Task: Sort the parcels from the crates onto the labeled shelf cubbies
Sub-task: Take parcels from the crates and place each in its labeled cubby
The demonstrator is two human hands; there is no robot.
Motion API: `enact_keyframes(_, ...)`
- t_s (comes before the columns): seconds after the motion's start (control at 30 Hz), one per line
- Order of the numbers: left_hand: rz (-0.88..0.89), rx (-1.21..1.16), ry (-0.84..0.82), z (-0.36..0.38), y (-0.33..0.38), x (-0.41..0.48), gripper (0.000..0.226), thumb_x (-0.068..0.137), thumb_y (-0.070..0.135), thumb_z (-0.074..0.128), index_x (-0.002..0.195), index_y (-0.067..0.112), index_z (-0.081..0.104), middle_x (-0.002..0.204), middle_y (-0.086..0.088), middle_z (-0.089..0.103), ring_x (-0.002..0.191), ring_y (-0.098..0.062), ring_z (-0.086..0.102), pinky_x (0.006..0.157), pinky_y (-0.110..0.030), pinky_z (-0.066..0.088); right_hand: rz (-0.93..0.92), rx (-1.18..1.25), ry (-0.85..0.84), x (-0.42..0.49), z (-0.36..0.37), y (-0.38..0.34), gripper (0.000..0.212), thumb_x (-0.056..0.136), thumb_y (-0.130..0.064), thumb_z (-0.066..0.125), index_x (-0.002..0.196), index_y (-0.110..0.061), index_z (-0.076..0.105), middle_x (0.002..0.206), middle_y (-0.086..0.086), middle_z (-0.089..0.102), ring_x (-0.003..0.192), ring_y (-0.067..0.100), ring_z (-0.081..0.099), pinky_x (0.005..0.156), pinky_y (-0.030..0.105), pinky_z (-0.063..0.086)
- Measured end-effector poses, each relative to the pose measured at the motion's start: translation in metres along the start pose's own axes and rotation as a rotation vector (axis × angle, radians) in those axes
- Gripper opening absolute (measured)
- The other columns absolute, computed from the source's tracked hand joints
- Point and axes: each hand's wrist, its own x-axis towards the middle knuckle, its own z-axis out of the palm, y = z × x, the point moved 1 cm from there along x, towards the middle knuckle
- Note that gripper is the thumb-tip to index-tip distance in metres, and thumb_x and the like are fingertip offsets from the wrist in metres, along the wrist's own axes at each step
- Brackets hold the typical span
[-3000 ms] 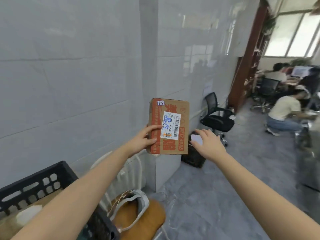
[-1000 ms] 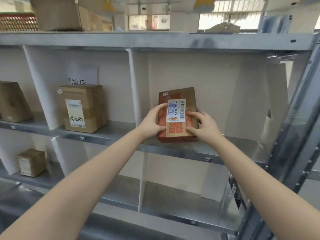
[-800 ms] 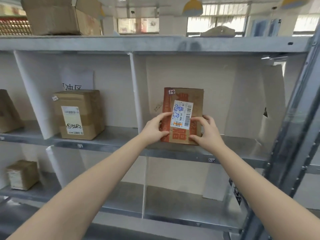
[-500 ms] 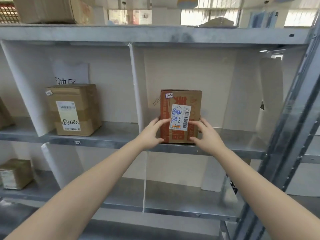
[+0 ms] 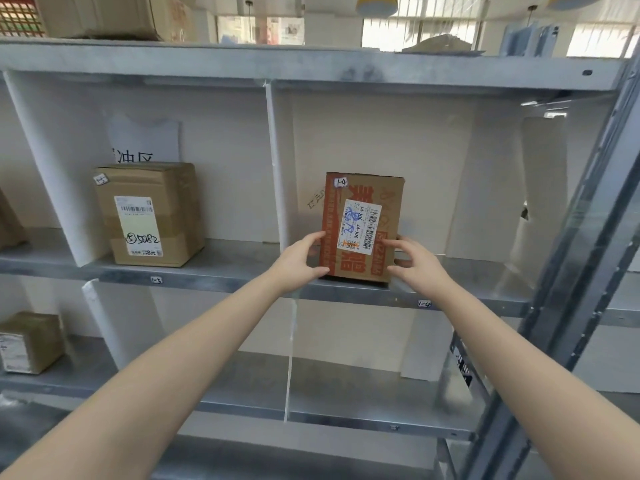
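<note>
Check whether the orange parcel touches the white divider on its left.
Apart. The head view shows a strip of back wall between the orange parcel and the white divider.
</note>
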Motion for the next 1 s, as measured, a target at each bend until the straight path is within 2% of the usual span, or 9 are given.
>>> enact_keyframes(0.07, -0.004, -0.007, -0.001, 0.001, 0.001, -0.003, 0.079, 0.089, 0.018, 0.071, 0.154, 0.024, 0.027, 0.155, 0.003, 0.039, 0.139, -0.017, 0.041, 0.115, -0.041, 0.037, -0.006, -0.001, 0.011, -0.004, 0.002, -0.001, 0.055, 0.089, -0.009, 0.066, 0.137, -0.03, 0.053, 0.154, 0.004, 0.036, 0.134, 0.021, 0.046, 0.11, 0.032, 0.041)
enact_keyframes(0.2, -0.013, -0.013, -0.019, 0.002, 0.003, -0.009, 0.077, 0.09, 0.017, 0.07, 0.153, 0.027, 0.028, 0.156, 0.0, 0.034, 0.14, -0.021, 0.039, 0.114, -0.044, 0.038, -0.013, -0.005, 0.063, -0.013, 0.003, -0.004, 0.048, 0.092, -0.013, 0.062, 0.136, -0.03, 0.054, 0.143, -0.003, 0.051, 0.124, 0.016, 0.053, 0.098, 0.021, 0.04)
enact_keyframes(0.33, -0.014, -0.01, -0.042, 0.001, 0.002, -0.015, 0.074, 0.091, 0.018, 0.069, 0.152, 0.03, 0.03, 0.156, 0.0, 0.034, 0.14, -0.021, 0.039, 0.114, -0.045, 0.038, 0.014, 0.008, 0.081, -0.019, 0.005, -0.004, 0.041, 0.094, -0.016, 0.061, 0.131, -0.033, 0.057, 0.138, -0.002, 0.056, 0.102, 0.008, 0.055, 0.096, 0.026, 0.043)
enact_keyframes(0.47, -0.022, 0.011, -0.069, 0.0, -0.001, -0.022, 0.072, 0.091, 0.021, 0.069, 0.151, 0.033, 0.03, 0.155, 0.0, 0.036, 0.139, -0.021, 0.041, 0.113, -0.043, 0.039, 0.019, 0.0, 0.116, -0.026, 0.005, -0.008, 0.037, 0.094, -0.018, 0.06, 0.128, -0.033, 0.061, 0.134, -0.003, 0.058, 0.102, 0.011, 0.059, 0.096, 0.028, 0.045)
enact_keyframes(0.53, -0.019, 0.053, -0.076, 0.001, -0.004, -0.026, 0.07, 0.092, 0.026, 0.069, 0.15, 0.033, 0.032, 0.15, -0.001, 0.041, 0.135, -0.019, 0.044, 0.11, -0.037, 0.039, 0.027, -0.019, 0.132, -0.031, 0.005, -0.008, 0.035, 0.094, -0.021, 0.061, 0.127, -0.033, 0.062, 0.134, -0.003, 0.059, 0.107, 0.015, 0.06, 0.095, 0.029, 0.046)
enact_keyframes(0.6, 0.005, 0.112, -0.091, 0.001, -0.008, -0.031, 0.064, 0.092, 0.032, 0.067, 0.148, 0.032, 0.037, 0.143, 0.0, 0.047, 0.132, -0.016, 0.045, 0.107, -0.031, 0.036, 0.025, -0.072, 0.135, -0.039, 0.003, -0.006, 0.036, 0.093, -0.024, 0.06, 0.129, -0.032, 0.061, 0.136, -0.004, 0.058, 0.121, 0.017, 0.055, 0.101, 0.032, 0.042)
enact_keyframes(0.7, 0.042, 0.19, -0.16, 0.003, -0.006, -0.037, 0.051, 0.095, 0.04, 0.061, 0.142, 0.031, 0.045, 0.136, 0.004, 0.053, 0.127, -0.013, 0.048, 0.107, -0.032, 0.038, 0.01, -0.216, 0.123, -0.052, -0.004, -0.001, 0.04, 0.093, -0.029, 0.059, 0.133, -0.03, 0.057, 0.139, -0.008, 0.055, 0.132, 0.014, 0.047, 0.107, 0.031, 0.035)
enact_keyframes(0.87, 0.192, 0.261, -0.261, 0.028, 0.027, -0.04, 0.046, 0.097, 0.04, 0.056, 0.141, 0.028, 0.049, 0.143, 0.006, 0.051, 0.132, -0.01, 0.045, 0.108, -0.026, 0.033, 0.063, -0.323, 0.104, -0.077, -0.024, 0.019, 0.046, 0.095, -0.034, 0.057, 0.14, -0.027, 0.05, 0.146, -0.006, 0.049, 0.137, 0.016, 0.04, 0.111, 0.033, 0.031)
enact_keyframes(1.0, 0.291, 0.279, -0.345, 0.065, 0.073, -0.028, 0.051, 0.099, 0.042, 0.054, 0.146, 0.027, 0.044, 0.148, 0.005, 0.045, 0.136, -0.013, 0.041, 0.11, -0.03, 0.032, 0.124, -0.459, 0.072, -0.102, -0.058, 0.038, 0.051, 0.094, -0.04, 0.056, 0.143, -0.028, 0.045, 0.149, -0.001, 0.044, 0.14, 0.019, 0.036, 0.113, 0.033, 0.029)
